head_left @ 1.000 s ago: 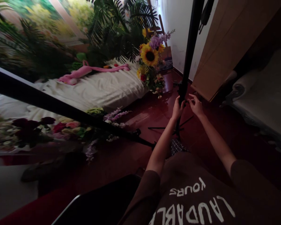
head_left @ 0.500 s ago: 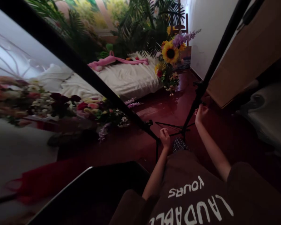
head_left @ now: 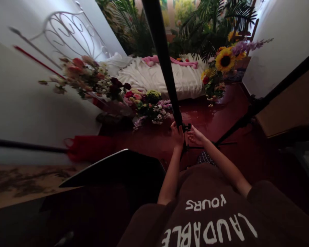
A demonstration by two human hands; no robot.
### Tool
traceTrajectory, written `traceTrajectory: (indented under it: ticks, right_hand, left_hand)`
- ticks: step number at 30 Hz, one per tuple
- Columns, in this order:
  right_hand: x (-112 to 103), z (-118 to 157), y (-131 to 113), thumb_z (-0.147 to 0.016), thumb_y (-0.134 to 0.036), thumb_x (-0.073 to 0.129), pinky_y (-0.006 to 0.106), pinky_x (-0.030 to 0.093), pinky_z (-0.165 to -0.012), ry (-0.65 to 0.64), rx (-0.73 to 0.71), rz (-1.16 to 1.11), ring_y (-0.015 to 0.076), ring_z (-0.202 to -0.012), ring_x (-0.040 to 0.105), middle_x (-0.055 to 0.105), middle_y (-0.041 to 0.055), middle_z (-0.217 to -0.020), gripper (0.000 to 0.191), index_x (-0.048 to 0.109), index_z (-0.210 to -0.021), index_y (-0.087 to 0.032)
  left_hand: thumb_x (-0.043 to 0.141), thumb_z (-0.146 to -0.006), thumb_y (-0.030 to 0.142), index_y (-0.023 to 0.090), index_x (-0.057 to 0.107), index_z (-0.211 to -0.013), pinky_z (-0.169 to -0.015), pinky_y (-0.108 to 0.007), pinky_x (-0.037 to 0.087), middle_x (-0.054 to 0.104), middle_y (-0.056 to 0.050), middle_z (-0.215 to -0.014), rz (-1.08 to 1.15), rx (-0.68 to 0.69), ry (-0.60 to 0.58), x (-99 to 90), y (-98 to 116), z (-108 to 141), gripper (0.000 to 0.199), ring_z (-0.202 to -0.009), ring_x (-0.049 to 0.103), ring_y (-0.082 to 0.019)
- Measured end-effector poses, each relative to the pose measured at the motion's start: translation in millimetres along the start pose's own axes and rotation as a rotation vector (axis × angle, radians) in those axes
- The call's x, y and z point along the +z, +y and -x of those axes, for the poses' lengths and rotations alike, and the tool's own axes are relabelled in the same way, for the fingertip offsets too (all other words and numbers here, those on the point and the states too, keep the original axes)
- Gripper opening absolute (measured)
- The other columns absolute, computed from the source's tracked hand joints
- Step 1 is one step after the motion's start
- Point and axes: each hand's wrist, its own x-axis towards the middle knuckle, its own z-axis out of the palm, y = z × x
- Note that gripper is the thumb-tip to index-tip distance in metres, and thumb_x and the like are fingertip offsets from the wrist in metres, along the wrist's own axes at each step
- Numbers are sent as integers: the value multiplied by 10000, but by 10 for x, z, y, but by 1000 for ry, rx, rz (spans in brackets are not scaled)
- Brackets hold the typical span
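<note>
A black tripod stand [head_left: 165,65] rises in front of me, its pole leaning up toward the top of the picture. Low on the pole, my left hand [head_left: 178,136] is wrapped around it. A small black knob [head_left: 187,127] juts out on the right side of the pole at that height. Close beside the knob is my right hand [head_left: 197,136], palm turned up, with loosely bent fingers apart and nothing seen in them. Whether its fingertips touch the knob I cannot tell.
A second black stand [head_left: 270,97] slants up at the right. Flower bunches [head_left: 151,106] and a white-draped bed [head_left: 180,80] with a pink plush toy lie ahead. Sunflowers [head_left: 225,61] stand at its right end. A dark panel [head_left: 123,171] and a red bag [head_left: 90,147] are on my left.
My view has swung left. My left hand has closed around the left stand's pole, and my right hand has moved from beside the right stand to the left stand's knob.
</note>
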Motion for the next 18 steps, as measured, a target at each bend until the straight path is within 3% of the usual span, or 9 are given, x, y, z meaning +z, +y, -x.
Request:
traceTrajectory:
  ticks: [4,8,11,18]
  right_hand:
    - [181,77,-242,-1018,-418,278,143,320,-379,-192,103,-283,74,-397,363,430,-59,-497,411,397,-685,-209]
    - [196,108,-361,-997,-306,388,146,297,-338,-243,131,-412,73,-371,281,364,-89,-465,377,296,-638,-238]
    - [165,87,-396,-1003,-275,361,137,289,-317,-272,174,-467,61,-346,260,360,-101,-462,362,298,-649,-240]
    - [85,25,-461,-968,-250,409,116,273,-327,-345,122,-178,49,-349,221,334,-110,-471,331,297,-657,-231]
  left_hand:
    - [349,-907,636,190,525,-1072,-765,-290,474,640,-87,-915,-3,-8,-126,-4,-106,-142,508,-799,613,-170]
    - [364,-887,665,184,534,-1049,-710,-276,462,632,-76,-862,-18,-23,-75,49,-199,-124,535,-754,601,-169]
    - [380,-892,647,177,524,-1074,-699,-271,458,629,-74,-854,-12,-27,-57,91,-219,-93,524,-741,597,-164]
    - [401,-903,610,174,547,-1065,-697,-267,458,639,-77,-845,-56,-28,-2,118,-189,-88,487,-758,606,-168]
